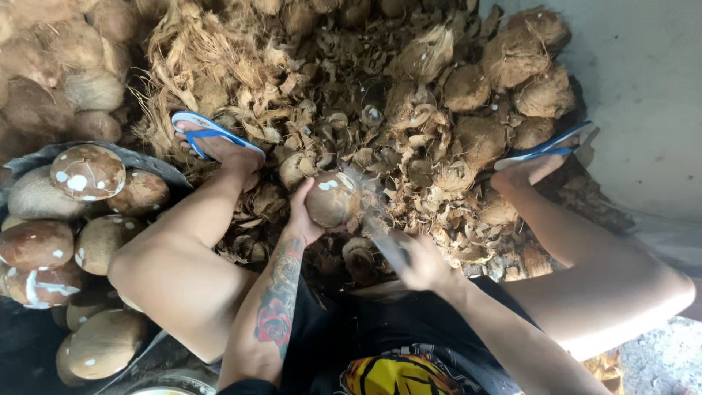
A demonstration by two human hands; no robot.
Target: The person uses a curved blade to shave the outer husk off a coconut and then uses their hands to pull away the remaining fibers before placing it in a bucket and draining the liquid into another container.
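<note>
Left of the coconut (pixel 333 199), I see peeled ones heaped (pixel 88 219); my left hand (pixel 300 216) cups the coconut, above the husk scraps (pixel 380 139). Just right of it, my right hand (pixel 424 263) grips a blurred blade (pixel 384 238); a glancing stroke could cut the cupping fingers.

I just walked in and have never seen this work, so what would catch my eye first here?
At centre, the left hand grips a brown coconut while the right hand swings a blurred blade against it. Husk scraps cover the ground beyond, and peeled coconuts pile up on the left.
</note>
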